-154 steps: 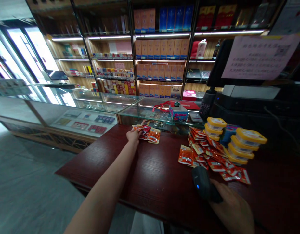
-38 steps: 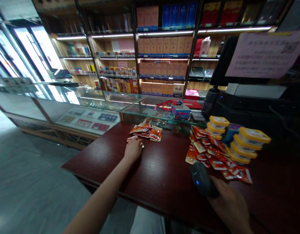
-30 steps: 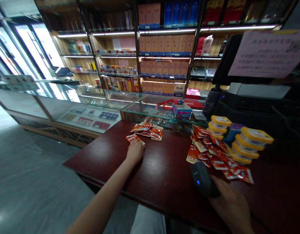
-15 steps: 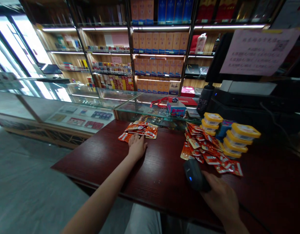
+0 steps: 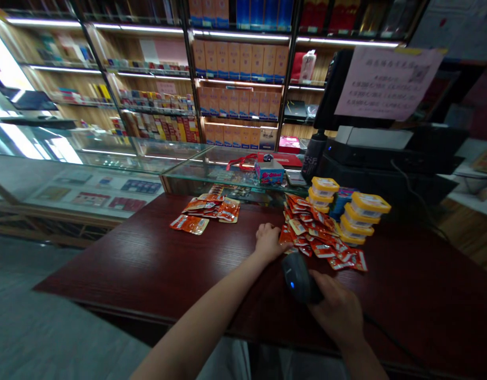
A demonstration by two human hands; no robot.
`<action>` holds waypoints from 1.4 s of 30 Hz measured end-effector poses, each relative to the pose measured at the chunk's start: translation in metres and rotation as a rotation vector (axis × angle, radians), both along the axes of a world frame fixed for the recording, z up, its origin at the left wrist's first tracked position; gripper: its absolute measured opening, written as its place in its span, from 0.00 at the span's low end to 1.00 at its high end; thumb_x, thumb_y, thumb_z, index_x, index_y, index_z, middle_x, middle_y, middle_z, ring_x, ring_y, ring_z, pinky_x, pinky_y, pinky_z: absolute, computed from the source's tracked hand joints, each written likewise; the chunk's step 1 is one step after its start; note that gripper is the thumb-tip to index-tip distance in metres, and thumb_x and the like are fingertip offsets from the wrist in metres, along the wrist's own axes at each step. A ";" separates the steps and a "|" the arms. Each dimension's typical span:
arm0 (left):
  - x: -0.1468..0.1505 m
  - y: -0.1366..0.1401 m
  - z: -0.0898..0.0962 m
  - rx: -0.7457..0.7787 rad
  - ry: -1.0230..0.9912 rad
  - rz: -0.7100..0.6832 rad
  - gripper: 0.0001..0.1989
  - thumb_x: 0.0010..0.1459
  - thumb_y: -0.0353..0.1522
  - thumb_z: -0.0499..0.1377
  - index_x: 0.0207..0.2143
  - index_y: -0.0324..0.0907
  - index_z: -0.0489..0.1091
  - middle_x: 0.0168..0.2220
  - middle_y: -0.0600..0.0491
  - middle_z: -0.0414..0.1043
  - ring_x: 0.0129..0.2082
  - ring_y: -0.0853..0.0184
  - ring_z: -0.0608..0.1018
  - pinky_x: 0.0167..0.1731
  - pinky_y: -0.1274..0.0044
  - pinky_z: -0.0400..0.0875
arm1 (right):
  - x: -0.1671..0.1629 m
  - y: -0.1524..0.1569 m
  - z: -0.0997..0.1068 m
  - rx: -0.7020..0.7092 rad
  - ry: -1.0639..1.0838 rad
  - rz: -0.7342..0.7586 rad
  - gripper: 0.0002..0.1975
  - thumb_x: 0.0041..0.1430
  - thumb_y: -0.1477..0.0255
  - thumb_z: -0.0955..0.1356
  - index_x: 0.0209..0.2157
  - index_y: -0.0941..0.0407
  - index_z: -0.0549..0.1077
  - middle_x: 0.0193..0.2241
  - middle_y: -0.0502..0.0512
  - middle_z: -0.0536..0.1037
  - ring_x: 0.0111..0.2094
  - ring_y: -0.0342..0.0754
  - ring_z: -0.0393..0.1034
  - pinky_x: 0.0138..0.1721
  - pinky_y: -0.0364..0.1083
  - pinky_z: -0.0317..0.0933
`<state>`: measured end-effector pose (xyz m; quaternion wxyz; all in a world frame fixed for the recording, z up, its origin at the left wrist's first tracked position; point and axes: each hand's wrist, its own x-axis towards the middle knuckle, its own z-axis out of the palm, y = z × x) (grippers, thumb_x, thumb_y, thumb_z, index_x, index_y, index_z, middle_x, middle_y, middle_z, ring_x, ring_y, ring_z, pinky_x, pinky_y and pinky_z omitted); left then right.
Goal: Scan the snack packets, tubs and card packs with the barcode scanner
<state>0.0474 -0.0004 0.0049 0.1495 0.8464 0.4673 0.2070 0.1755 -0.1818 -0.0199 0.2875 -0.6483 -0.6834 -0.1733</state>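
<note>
My left hand (image 5: 268,243) is at the left edge of a pile of orange-red snack packets (image 5: 312,232). Its thumb reaches over the nearest packet, apart from the fingers, and the hand looks open. In my right hand (image 5: 338,309) is a dark handheld barcode scanner (image 5: 299,278) with a blue light, its head pointing toward the pile. A smaller group of the same packets (image 5: 211,207) lies on the left side of the brown desk (image 5: 148,269). One packet (image 5: 190,224) rests at that group's front.
Yellow-lidded tubs (image 5: 360,219) stand stacked behind the pile. A monitor with a paper notice (image 5: 388,84) rises at the right. Along the desk's back edge runs a glass counter (image 5: 188,163) holding a small blue-pink box (image 5: 269,173). The scanner's cable (image 5: 389,332) trails right.
My left hand has moved right, from the smaller packet group to the larger pile. One packet now lies uncovered at the smaller group's front. The view has shifted right; the scanner stays in my right hand.
</note>
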 end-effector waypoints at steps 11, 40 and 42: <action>-0.040 0.018 0.005 -0.107 -0.132 0.142 0.15 0.30 0.36 0.72 0.25 0.43 0.74 0.36 0.49 0.71 0.41 0.58 0.70 0.40 0.72 0.65 | 0.000 0.000 0.000 -0.044 0.014 -0.006 0.16 0.53 0.74 0.65 0.45 0.56 0.68 0.34 0.54 0.78 0.34 0.50 0.72 0.36 0.47 0.61; -0.075 0.024 -0.018 -0.252 -1.096 0.234 0.15 0.37 0.36 0.67 0.20 0.41 0.61 0.21 0.57 0.67 0.23 0.71 0.70 0.25 0.80 0.64 | -0.035 -0.005 0.055 -0.277 0.635 0.069 0.15 0.51 0.67 0.67 0.41 0.55 0.73 0.36 0.57 0.80 0.37 0.54 0.75 0.39 0.49 0.67; -0.075 0.025 -0.019 -0.282 -1.143 0.207 0.17 0.37 0.35 0.67 0.20 0.41 0.60 0.21 0.58 0.67 0.23 0.71 0.71 0.26 0.79 0.65 | -0.036 -0.006 0.057 -0.292 0.626 0.079 0.14 0.51 0.67 0.66 0.40 0.55 0.73 0.37 0.57 0.80 0.37 0.54 0.75 0.39 0.49 0.66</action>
